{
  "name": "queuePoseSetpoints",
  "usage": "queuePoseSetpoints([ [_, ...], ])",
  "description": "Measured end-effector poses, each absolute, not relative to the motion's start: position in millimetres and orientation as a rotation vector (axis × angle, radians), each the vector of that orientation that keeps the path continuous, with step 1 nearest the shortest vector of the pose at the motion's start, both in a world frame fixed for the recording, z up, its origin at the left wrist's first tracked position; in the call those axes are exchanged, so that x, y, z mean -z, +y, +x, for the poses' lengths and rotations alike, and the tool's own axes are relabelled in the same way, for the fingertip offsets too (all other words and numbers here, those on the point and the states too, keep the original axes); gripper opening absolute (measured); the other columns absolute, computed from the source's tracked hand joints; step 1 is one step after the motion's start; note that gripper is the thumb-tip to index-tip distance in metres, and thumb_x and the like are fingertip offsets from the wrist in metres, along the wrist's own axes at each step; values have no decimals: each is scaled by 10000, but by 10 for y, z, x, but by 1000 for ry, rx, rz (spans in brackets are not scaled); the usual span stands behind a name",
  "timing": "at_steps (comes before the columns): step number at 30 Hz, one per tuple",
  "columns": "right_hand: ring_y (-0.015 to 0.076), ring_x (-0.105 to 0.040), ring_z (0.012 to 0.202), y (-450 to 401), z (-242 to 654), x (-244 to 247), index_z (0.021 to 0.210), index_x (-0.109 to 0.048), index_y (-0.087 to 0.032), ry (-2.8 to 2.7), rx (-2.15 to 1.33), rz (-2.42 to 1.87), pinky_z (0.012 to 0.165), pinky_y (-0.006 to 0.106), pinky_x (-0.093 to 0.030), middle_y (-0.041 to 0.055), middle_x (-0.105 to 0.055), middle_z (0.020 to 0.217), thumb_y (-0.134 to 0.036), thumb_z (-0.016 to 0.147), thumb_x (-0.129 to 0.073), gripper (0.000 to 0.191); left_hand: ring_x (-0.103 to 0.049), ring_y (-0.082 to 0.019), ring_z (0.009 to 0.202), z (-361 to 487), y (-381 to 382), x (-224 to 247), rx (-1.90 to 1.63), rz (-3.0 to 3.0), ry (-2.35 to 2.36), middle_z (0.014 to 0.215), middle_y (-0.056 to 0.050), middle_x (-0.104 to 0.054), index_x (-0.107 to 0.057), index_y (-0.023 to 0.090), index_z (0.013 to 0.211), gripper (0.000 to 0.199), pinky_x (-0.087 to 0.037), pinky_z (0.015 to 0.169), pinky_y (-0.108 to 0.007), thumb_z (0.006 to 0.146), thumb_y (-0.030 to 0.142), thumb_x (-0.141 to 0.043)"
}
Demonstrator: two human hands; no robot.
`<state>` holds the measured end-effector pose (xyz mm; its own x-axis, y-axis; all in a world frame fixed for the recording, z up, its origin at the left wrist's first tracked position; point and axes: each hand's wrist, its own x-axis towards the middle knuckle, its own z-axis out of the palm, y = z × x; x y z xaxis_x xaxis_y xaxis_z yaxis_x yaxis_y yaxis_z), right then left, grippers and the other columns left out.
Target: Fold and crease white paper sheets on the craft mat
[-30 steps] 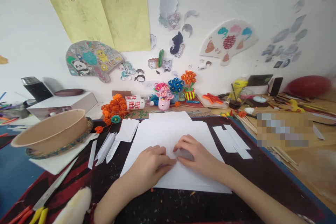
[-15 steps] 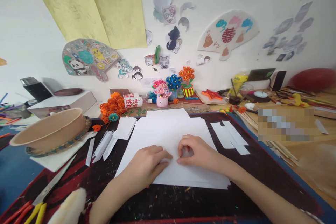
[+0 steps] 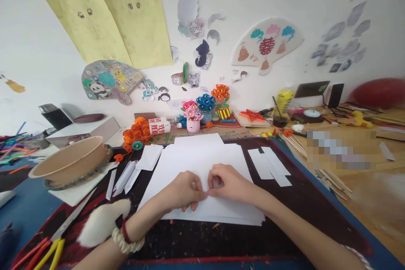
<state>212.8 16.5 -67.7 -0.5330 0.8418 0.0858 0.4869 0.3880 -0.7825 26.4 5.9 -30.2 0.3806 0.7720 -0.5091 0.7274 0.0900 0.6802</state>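
Note:
A stack of white paper [image 3: 202, 156] lies on the dark mat [image 3: 310, 219] in front of me, its sheets not quite flush. Over its middle, my left hand [image 3: 185, 190] and my right hand [image 3: 230, 183] meet at the fingertips. Thumb and forefinger are pinched on each hand. Whatever they pinch, if anything, is too small or too white against the paper to make out. Folded white paper strips [image 3: 126, 177] and smaller sheets [image 3: 150, 157] lie left of the stack. Cut white pieces [image 3: 270, 166] overlap on its right.
Scissors [image 3: 74, 215] with red and yellow handles lie at the left, beside a white fluffy object [image 3: 103, 223]. Behind them is a round tan container [image 3: 69, 158]. Pipe-cleaner flowers [image 3: 193, 116] stand along the wall. Wooden sticks [image 3: 335, 183] lie at the right.
My left hand's fingers have curled into a pinch and come up against my right fingertips. The view has shifted, and the scrunchie on my left wrist now shows.

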Motion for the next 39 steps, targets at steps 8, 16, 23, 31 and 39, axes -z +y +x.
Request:
queuePoseSetpoints([
  [8, 125, -469, 698, 170, 2127, 689, 699, -604, -183, -2216, -946, -1081, 638, 240, -345, -32, -478, 722, -151, 672, -704, 109, -308, -56, 296, 297, 112, 243, -10, 1608, 1365, 389, 64, -490, -506, 178, 611, 148, -210, 314, -189, 657, 282, -600],
  [16, 136, -480, 715, 184, 2122, 708, 695, -604, -186, -2220, -959, -1096, 653, 250, -358, -24, -491, 727, -161, 671, -700, 102, -305, -60, 308, 200, 125, 176, 90, 1632, 1464, 367, 67, -436, -524, 168, 562, 158, -244, 325, -201, 628, 286, -606],
  [23, 126, -484, 672, 195, 2114, 727, 657, -612, -180, -2211, -968, -1119, 635, 248, -360, -21, -506, 706, -128, 647, -696, 98, -296, -64, 299, -97, 49, 72, 153, 1638, 1588, 337, 70, -407, -505, 173, 558, 110, -249, 335, -200, 613, 247, -565],
  [31, 129, -488, 674, 183, 2130, 710, 666, -603, -182, -2209, -992, -1108, 633, 249, -365, -21, -507, 704, -123, 660, -683, 99, -370, -102, 344, -424, 25, 15, 277, 1768, 1774, 380, 31, -454, -510, 176, 547, 162, -331, 397, -235, 649, 274, -591],
  [39, 128, -499, 672, 200, 2160, 713, 702, -638, -188, -2203, -1043, -1126, 615, 246, -370, -16, -526, 725, -153, 658, -691, 77, -634, -261, 752, -16, -143, -11, 180, 2448, 1932, 792, -99, -665, -616, 175, 841, 184, -413, 639, -335, 857, 266, -457],
])
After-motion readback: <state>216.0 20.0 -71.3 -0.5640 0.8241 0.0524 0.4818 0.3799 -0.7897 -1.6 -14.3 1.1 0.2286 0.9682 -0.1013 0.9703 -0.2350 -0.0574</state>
